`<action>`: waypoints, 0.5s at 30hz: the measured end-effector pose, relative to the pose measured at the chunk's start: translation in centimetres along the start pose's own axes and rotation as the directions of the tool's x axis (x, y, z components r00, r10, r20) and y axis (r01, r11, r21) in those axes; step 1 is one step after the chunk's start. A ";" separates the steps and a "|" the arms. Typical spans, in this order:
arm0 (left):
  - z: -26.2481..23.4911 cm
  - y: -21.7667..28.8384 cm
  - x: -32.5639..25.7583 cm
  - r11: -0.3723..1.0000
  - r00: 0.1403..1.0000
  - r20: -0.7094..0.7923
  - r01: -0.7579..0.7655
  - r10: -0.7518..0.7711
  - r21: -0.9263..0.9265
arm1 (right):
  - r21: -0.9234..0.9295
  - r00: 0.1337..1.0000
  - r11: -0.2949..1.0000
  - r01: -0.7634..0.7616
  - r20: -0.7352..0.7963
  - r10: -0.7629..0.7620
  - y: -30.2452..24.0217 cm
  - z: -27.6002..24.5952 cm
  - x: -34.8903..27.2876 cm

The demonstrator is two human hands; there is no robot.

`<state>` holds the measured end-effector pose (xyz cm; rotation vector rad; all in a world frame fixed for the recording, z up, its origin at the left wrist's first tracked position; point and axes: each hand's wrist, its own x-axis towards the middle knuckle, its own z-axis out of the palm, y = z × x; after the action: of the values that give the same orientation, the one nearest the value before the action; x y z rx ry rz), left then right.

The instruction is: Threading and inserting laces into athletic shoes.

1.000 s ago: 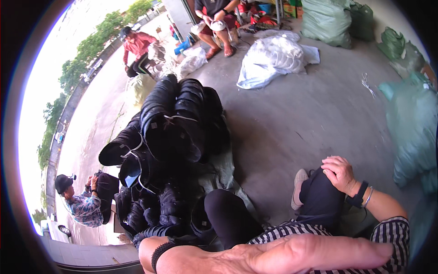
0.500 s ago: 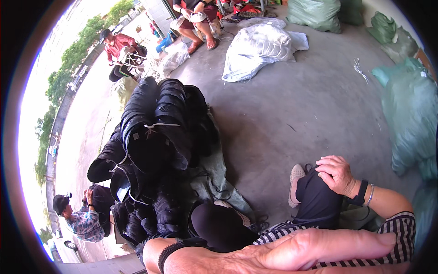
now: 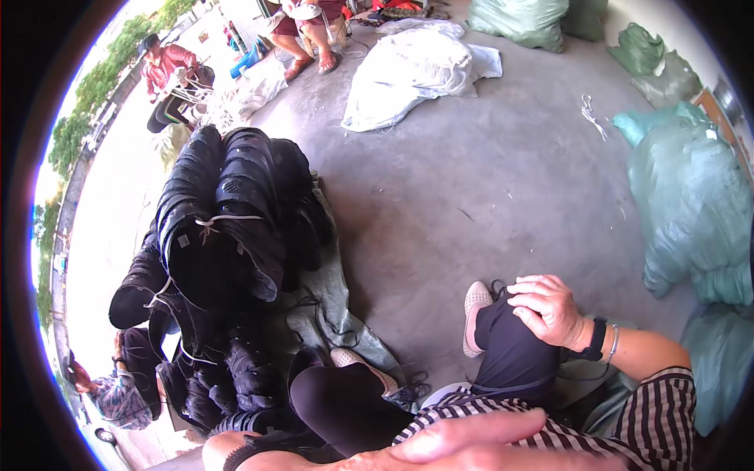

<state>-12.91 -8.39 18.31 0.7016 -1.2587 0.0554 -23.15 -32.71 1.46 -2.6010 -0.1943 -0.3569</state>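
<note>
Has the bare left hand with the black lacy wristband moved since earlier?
Yes, leftward in view. The bare left hand has its uppermost digit ending left of the thin white strings on the grey floor; before, it ended right of them.

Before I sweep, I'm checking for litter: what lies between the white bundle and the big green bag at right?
A loose bunch of white cords on the grey floor; the head view shows it.

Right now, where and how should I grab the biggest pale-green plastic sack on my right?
Probably by the crumpled top flap, from the left, where it juts toward the grey floor; the sack looks rounded and full below, offering little to pinch.
</note>
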 end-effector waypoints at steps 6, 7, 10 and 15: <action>5.6 6.1 1.3 0.895 0.805 -0.432 0.446 -0.407 -0.011 | -0.001 0.999 0.999 0.035 -0.022 -0.035 -0.5 0.1 0.5; 6.5 6.4 1.1 0.903 0.752 -0.549 0.430 -0.366 -0.013 | 0.001 0.999 0.999 0.047 -0.023 -0.047 -0.5 0.2 0.6; 1.4 8.2 3.5 0.865 0.876 0.046 0.465 -0.481 0.188 | -0.012 0.997 0.999 0.033 -0.063 -0.034 -0.2 0.3 -0.1; -1.4 8.1 -0.5 0.909 0.852 0.430 0.115 -0.297 0.401 | -0.005 0.997 0.998 0.064 -0.048 -0.064 -0.3 0.4 0.3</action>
<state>-15.22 -1.14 21.36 1.2286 -1.6654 -0.0781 -22.83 -32.26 1.40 -2.5905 -0.2610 -0.4427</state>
